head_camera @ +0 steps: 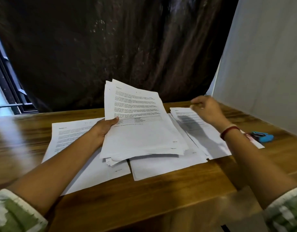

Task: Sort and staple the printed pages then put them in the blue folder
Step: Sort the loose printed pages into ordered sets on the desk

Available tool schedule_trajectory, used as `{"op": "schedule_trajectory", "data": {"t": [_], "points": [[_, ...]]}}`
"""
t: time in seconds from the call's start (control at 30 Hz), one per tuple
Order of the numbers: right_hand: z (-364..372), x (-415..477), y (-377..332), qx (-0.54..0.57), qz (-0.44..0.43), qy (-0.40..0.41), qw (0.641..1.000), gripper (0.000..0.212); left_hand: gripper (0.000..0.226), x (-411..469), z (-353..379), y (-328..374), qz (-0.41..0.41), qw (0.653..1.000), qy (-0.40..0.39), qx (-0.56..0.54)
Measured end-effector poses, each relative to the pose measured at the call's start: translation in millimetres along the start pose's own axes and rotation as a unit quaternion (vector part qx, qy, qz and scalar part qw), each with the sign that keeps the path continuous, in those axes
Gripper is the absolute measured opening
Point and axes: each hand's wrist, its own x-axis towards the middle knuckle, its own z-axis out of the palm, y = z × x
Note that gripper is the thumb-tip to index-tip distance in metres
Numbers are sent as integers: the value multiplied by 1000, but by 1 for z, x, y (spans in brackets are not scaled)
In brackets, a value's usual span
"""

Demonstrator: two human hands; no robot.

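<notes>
The left hand reaches forward from 7 o'clock, forearm bare below a green and white sleeve. It grips a thick stack of printed pages by its left edge, thumb on the top sheet and fingers underneath. The stack is tilted, its far end raised toward 12 o'clock and its near end low over the wooden table.

The right hand comes in from 5 o'clock and hovers apart from the stack, at 2 o'clock of it. The wrist is bent, the fingers loosely curled and pointing left; the hand is blurred, and nothing shows between the fingers. A red band circles that wrist.

Under this hand lies a small pile of pages, shadowed by it. A single page lies flat at 9 o'clock of the held stack, partly under the left forearm. More sheets lie at 6 o'clock, under the stack's near end. A blue stapler rests on the table at 3 o'clock, just beyond the right wrist.
</notes>
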Motion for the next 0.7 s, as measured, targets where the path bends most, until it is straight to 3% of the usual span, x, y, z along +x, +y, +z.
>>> {"op": "schedule_trajectory", "data": {"t": [0.17, 0.23, 0.33, 0.5, 0.6, 0.7], "points": [[59, -14, -89, 227, 80, -142, 960, 45, 24, -16, -44, 17, 30, 999, 7, -18], [83, -18, -113, 285, 96, -164, 939, 39, 24, -25, -71, 23, 39, 999, 12, -28], [114, -22, -142, 343, 140, -157, 915, 32, 32, -38, -110, 32, 44, 998, 28, -47], [153, -30, -175, 350, 160, -180, 905, 40, 34, -46, -151, 30, 52, 995, 31, -81], [163, -35, -184, 350, 143, -118, 918, 22, 25, -46, -156, 34, 52, 994, 21, -90], [167, -38, -184, 388, 143, -63, 908, 24, 27, -41, -156, 35, 52, 995, 30, -86]]}}
